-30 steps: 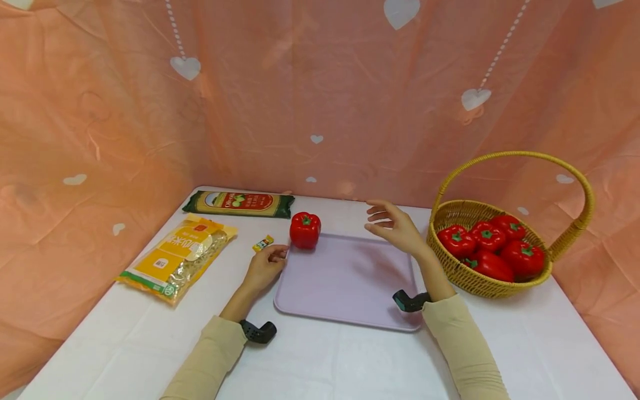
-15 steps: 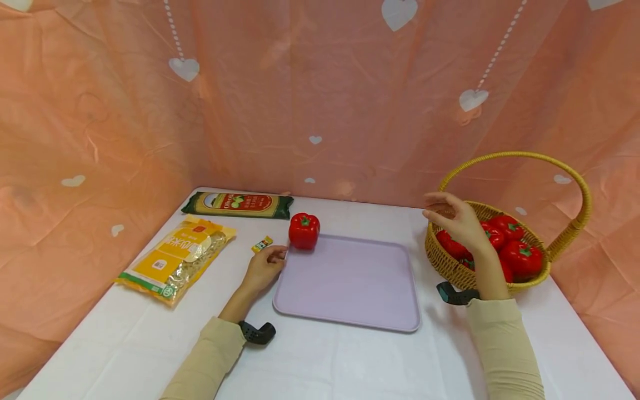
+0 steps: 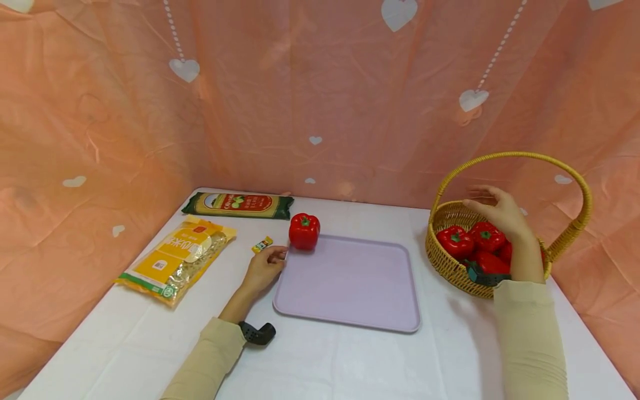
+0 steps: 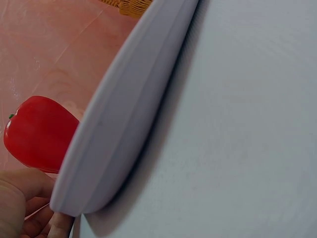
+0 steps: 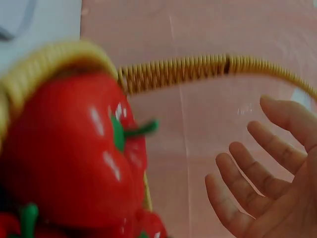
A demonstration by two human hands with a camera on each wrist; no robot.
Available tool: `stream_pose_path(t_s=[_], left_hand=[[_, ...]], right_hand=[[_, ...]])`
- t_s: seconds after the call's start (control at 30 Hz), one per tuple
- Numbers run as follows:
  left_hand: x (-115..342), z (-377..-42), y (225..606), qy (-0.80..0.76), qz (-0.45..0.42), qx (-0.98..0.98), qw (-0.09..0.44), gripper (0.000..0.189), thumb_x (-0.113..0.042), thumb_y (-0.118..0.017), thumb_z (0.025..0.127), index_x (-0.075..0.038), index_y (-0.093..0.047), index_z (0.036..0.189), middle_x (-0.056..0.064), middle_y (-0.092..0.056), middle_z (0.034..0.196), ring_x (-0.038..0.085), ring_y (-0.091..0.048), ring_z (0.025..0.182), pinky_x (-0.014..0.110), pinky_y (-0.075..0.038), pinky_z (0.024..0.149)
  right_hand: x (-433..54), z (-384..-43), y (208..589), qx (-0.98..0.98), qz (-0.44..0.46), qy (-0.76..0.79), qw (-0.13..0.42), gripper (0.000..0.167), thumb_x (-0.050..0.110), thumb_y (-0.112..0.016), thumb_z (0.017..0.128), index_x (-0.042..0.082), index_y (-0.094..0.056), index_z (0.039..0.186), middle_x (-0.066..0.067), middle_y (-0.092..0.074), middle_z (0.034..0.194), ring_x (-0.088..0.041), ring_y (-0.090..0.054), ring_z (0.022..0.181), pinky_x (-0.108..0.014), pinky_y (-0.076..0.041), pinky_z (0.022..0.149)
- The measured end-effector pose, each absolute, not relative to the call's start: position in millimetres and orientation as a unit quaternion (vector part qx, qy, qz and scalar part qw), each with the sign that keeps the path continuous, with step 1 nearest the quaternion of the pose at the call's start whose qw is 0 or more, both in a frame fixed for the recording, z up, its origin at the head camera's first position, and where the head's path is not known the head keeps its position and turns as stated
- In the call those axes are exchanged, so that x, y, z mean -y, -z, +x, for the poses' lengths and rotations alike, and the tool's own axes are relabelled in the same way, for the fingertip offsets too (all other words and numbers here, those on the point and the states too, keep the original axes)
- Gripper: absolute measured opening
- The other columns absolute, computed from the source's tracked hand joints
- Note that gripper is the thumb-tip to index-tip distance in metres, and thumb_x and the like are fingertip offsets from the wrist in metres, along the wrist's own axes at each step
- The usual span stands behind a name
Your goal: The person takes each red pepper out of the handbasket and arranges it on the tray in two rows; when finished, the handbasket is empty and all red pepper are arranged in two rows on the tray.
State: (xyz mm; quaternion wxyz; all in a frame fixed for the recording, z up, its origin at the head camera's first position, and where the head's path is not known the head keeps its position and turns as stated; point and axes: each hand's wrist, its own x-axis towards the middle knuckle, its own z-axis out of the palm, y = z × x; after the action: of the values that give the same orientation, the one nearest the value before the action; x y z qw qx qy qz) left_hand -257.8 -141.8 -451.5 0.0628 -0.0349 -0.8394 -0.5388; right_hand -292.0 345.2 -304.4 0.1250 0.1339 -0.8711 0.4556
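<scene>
My left hand [image 3: 263, 270] grips the left edge of a pale purple tray [image 3: 350, 286]. In the left wrist view, its thumb and fingers [image 4: 35, 183] lie on either side of the tray's rim. A red bell pepper [image 3: 304, 232] stands on the tray's far left corner, just beyond that hand. My right hand [image 3: 504, 215] hovers over the wicker basket [image 3: 452, 276], under its arched handle, with nothing in it. In the right wrist view, its fingers are spread and gently bent, apart from a red bell pepper [image 5: 74, 153] in the basket. Several red bell peppers [image 3: 486, 237] fill the basket, partly hidden by my right arm.
A yellow grain bag [image 3: 177, 255] lies at the left of the white-covered table [image 3: 345, 366]. Behind it is a green pasta packet [image 3: 239, 204]. A small yellow sachet [image 3: 262, 244] lies near my left hand. A pink curtain [image 3: 320, 100] hangs behind the table.
My right hand has moved right, from above the tray to above the basket, staying empty. My left hand, the tray and the pepper on it stay where they were.
</scene>
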Motion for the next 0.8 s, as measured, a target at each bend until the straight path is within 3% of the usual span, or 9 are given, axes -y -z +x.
stream_pose_path(t_s=[0.13, 0.3, 0.53, 0.63, 0.73, 0.8], left_hand=[[142, -258, 451, 0.542, -0.032, 0.837, 0.061, 0.032, 0.007, -0.059, 0.078, 0.005, -0.063, 0.11, 0.017, -0.065, 0.097, 0.019, -0.056, 0.08, 0.02, -0.045, 0.065], [142, -259, 451, 0.542, -0.031, 0.838, 0.055, 0.032, 0.006, -0.059, 0.079, 0.004, -0.063, 0.111, 0.017, -0.065, 0.098, 0.02, -0.056, 0.081, 0.02, -0.045, 0.066], [141, -258, 451, 0.542, -0.035, 0.837, 0.059, 0.032, 0.006, -0.059, 0.079, 0.005, -0.063, 0.11, 0.017, -0.065, 0.097, 0.019, -0.056, 0.08, 0.021, -0.045, 0.066], [141, -258, 451, 0.545, -0.038, 0.836, 0.059, 0.032, 0.006, -0.059, 0.079, 0.005, -0.062, 0.111, 0.017, -0.065, 0.097, 0.018, -0.055, 0.08, 0.021, -0.045, 0.066], [141, -258, 452, 0.546, -0.038, 0.835, 0.059, 0.032, 0.006, -0.059, 0.079, 0.005, -0.062, 0.111, 0.017, -0.065, 0.097, 0.019, -0.055, 0.08, 0.021, -0.045, 0.066], [141, -259, 453, 0.545, -0.039, 0.835, 0.061, 0.032, 0.006, -0.059, 0.079, 0.005, -0.062, 0.111, 0.017, -0.065, 0.097, 0.018, -0.055, 0.079, 0.021, -0.045, 0.067]], right_hand=[[-359, -293, 307, 0.859, 0.106, -0.479, 0.144, 0.028, 0.016, -0.06, 0.089, 0.024, -0.056, 0.116, 0.025, -0.052, 0.101, 0.006, -0.05, 0.09, -0.008, -0.041, 0.071], [-372, -292, 313, 0.853, 0.064, -0.49, 0.166, 0.031, 0.016, -0.059, 0.09, 0.039, -0.049, 0.108, 0.028, -0.048, 0.098, 0.01, -0.047, 0.088, -0.005, -0.038, 0.071], [-382, -291, 323, 0.844, -0.014, -0.493, 0.208, 0.028, 0.021, -0.061, 0.088, 0.035, -0.052, 0.111, 0.028, -0.045, 0.092, 0.011, -0.044, 0.083, -0.002, -0.036, 0.07], [-384, -291, 326, 0.847, -0.05, -0.483, 0.217, 0.03, 0.025, -0.062, 0.088, 0.032, -0.052, 0.115, 0.026, -0.044, 0.094, 0.01, -0.044, 0.086, -0.006, -0.038, 0.078], [-386, -292, 325, 0.858, -0.09, -0.46, 0.211, 0.042, 0.031, -0.059, 0.088, 0.022, -0.051, 0.128, 0.013, -0.049, 0.107, -0.005, -0.049, 0.101, -0.018, -0.04, 0.091], [-386, -293, 325, 0.863, -0.103, -0.45, 0.206, 0.045, 0.033, -0.058, 0.088, 0.022, -0.049, 0.131, 0.007, -0.05, 0.113, -0.012, -0.048, 0.107, -0.024, -0.039, 0.096]])
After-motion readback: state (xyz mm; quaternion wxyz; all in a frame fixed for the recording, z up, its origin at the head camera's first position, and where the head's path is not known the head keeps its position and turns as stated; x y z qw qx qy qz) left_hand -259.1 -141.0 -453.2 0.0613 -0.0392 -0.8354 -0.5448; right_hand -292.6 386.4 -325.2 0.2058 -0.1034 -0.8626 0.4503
